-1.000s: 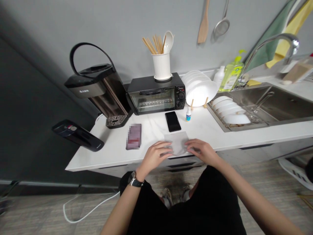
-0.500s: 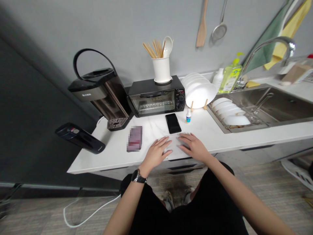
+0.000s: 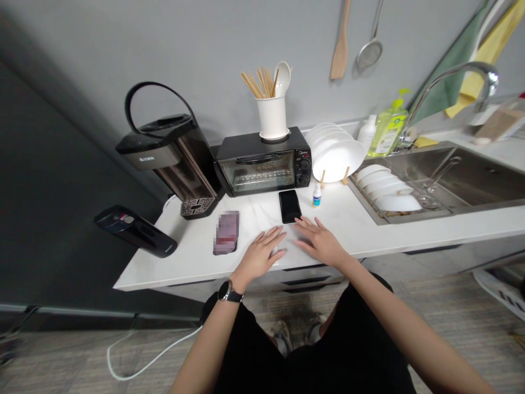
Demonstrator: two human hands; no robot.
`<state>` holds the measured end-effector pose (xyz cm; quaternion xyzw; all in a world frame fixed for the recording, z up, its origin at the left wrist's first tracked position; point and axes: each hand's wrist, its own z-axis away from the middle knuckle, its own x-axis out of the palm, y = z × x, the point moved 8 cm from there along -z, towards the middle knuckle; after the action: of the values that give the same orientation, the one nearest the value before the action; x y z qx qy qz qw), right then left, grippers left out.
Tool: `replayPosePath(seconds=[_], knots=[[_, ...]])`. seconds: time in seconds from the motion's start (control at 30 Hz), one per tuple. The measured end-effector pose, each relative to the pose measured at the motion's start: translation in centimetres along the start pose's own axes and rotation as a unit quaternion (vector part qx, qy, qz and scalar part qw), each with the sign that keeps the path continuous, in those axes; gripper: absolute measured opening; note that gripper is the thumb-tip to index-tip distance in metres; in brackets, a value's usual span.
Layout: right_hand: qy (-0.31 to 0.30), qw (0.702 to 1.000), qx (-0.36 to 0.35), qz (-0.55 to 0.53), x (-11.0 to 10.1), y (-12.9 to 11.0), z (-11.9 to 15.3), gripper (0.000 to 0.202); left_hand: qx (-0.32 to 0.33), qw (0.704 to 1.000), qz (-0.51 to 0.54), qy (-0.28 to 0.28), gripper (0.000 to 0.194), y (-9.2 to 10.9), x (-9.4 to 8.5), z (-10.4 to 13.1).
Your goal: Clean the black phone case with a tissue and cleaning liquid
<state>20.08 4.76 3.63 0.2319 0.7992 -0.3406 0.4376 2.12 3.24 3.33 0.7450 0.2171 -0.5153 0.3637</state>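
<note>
My left hand [image 3: 262, 253] lies with its fingers stretched out on the white countertop [image 3: 197, 268], near the front edge. A dark watch sits on that wrist. To its left is a blurred-out purple item [image 3: 226, 233]. My right hand [image 3: 322, 243] is also spread and holds nothing. Its fingertips are close to the lower end of a black smartphone [image 3: 290, 206]; whether they touch it I cannot tell. A small white bottle with a blue label [image 3: 316, 195] stands upright just beyond that hand. Between the two hands, bare white surface shows.
A toaster oven [image 3: 262, 169] stands at the back, bearing a white utensil holder [image 3: 273, 116]. Left of it are a tall drink dispenser [image 3: 180, 164] and a dark thermos flask [image 3: 137, 232]. Racked plates [image 3: 338, 158], a soap bottle [image 3: 388, 128] and a sink [image 3: 484, 175] are rightward.
My right hand has shifted slightly left, its fingers now closer to the phone. A faint pale sheet seen under my hands earlier no longer shows clearly. My left hand has barely moved.
</note>
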Motion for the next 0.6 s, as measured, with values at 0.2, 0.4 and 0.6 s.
replayPosePath(seconds=[0.2, 0.4, 0.6], knots=[[-0.025, 1.000, 0.008, 0.015, -0.1, 1.4, 3.1, 0.055, -0.003, 1.000, -0.005, -0.031, 0.062, -0.3, 0.1, -0.1], [-0.025, 1.000, 0.009, 0.012, -0.3, 2.3, 3.7, 0.058, -0.018, 0.999, -0.010, -0.043, 0.067, -0.5, 0.2, -0.1], [-0.010, 0.999, 0.034, -0.029, -0.5, 2.6, 3.2, 0.055, -0.033, 0.999, -0.020, -0.027, 0.071, -1.1, 0.2, 0.2]])
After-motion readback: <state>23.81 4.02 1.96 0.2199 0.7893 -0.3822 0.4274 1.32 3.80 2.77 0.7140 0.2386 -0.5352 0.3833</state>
